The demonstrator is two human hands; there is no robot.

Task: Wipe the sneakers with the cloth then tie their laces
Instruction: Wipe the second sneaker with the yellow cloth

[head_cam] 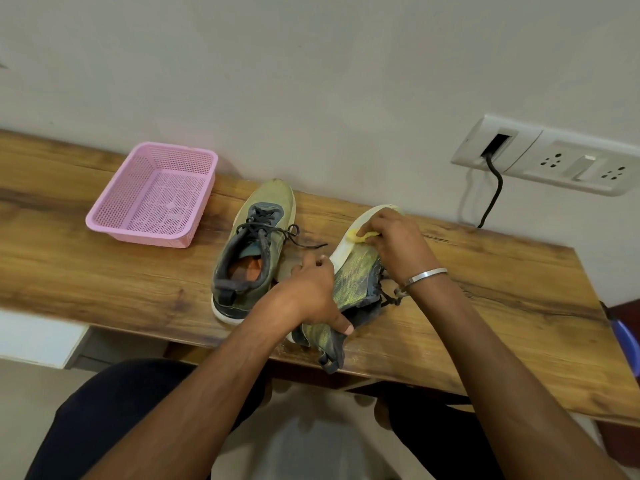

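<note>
Closest to you, your left hand [311, 292] grips the heel end of the tipped sneaker [353, 282], thumb hooked over the collar, holding it on its side at the desk's [104, 271] front edge with the white sole facing left. A bit further up, your right hand [391, 242] has its fingers curled round the yellow cloth [356, 236], pressing it onto that sole near the toe. Just beside it on the left, the other sneaker [256, 247] sits upright, laces loose and trailing onto the wood. Back left there's a pink basket [152, 195] with nothing in it. A wall socket [554, 157] with a black cable is behind.
</note>
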